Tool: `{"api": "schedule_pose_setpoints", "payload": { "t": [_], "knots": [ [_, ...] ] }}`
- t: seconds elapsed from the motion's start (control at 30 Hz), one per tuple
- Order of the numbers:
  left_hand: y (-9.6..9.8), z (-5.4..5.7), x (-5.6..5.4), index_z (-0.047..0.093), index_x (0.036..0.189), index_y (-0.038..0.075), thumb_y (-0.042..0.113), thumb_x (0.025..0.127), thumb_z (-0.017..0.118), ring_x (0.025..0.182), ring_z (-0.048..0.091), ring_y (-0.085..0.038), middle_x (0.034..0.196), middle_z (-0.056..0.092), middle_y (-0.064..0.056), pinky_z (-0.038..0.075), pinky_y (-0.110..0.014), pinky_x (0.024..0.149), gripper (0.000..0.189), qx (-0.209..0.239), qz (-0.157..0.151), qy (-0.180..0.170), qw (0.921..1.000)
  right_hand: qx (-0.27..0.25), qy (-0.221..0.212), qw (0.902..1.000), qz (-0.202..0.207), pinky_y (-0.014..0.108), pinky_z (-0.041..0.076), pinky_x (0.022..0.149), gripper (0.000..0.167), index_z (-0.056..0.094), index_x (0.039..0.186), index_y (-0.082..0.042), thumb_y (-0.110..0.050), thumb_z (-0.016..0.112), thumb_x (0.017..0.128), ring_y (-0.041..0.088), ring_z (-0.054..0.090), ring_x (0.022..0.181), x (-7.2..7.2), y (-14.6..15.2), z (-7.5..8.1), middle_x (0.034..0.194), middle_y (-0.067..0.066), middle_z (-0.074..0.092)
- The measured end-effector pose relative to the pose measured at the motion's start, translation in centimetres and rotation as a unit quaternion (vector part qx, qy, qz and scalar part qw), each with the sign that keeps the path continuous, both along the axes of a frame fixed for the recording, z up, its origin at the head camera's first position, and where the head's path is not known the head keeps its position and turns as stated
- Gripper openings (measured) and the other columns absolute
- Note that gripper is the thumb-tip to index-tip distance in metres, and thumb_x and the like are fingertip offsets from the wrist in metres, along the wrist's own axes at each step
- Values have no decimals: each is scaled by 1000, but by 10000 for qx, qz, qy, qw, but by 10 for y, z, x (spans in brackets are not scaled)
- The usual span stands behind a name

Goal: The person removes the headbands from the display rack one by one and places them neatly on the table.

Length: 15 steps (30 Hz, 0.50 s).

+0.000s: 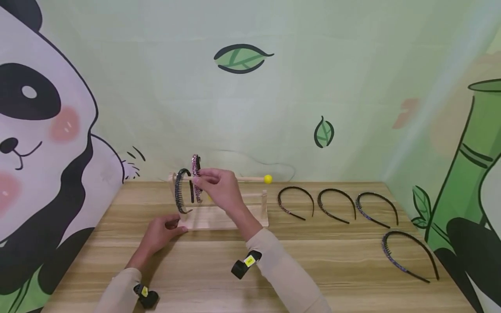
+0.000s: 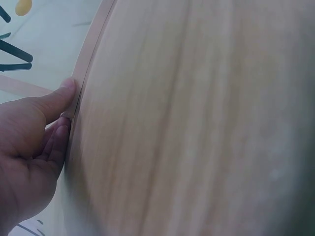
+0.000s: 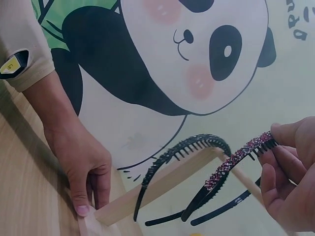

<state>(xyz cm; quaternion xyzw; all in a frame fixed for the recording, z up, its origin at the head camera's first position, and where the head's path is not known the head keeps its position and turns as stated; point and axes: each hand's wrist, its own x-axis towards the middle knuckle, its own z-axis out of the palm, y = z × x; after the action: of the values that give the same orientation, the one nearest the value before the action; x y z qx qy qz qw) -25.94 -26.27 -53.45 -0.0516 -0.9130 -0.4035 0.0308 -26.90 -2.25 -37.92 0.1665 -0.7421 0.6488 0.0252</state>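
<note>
My right hand [image 1: 221,187] pinches a headband with pink glitter [image 3: 244,151] between thumb and fingers, and its comb teeth show underneath. That headband is at the top rod of a wooden rack [image 1: 223,218], just right of a black glitter headband [image 1: 178,191] that hangs near the rod's left end. In the right wrist view the black headband [image 3: 192,142] arches over the rack's wooden upright [image 3: 157,186]. Down at the rack's front left corner, my left hand [image 1: 158,234] grips the base edge [image 2: 78,93] with thumb and fingers.
Several dark headbands lie on the table to the right, among them a reddish one [image 1: 283,208] by the rack and a bluish one [image 1: 393,261] nearest the right edge. A yellow ball [image 1: 268,179] caps the top rod's right end. The printed backdrop [image 1: 274,108] stands behind the table.
</note>
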Motion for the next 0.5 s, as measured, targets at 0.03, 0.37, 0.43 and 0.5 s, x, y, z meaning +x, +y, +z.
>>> {"api": "schedule_pose_setpoints", "payload": {
  "t": [0.03,0.37,0.43,0.5],
  "knots": [
    [0,0,0,66,128,-6,23,90,81,102,69,-30,116,72,-22,57,-47,90,50,1,11,-16,10000,-4,12,10000,-6,26,60,79,34,75,119,-7,-29,78,93,11,74,95,1,1,1,108,6,78],
    [0,-3,0,64,131,-7,25,90,81,104,68,-31,118,71,-23,56,-48,92,55,-123,55,-106,9999,-156,158,9997,64,28,60,81,34,74,121,-9,-29,77,94,12,73,93,6,16,16,105,3,78],
    [1,-3,0,64,131,-7,25,90,81,104,68,-30,118,71,-22,56,-47,91,55,-136,74,-139,9998,-200,221,9995,61,29,61,81,35,74,122,-8,-28,77,94,13,74,93,7,20,19,105,4,79],
    [1,-3,-1,63,132,-7,26,90,81,105,68,-31,119,71,-23,56,-48,92,56,-153,69,-139,9998,-178,306,9994,31,29,61,81,35,74,122,-8,-28,77,94,13,74,93,8,25,21,105,4,78]
  ]
}}
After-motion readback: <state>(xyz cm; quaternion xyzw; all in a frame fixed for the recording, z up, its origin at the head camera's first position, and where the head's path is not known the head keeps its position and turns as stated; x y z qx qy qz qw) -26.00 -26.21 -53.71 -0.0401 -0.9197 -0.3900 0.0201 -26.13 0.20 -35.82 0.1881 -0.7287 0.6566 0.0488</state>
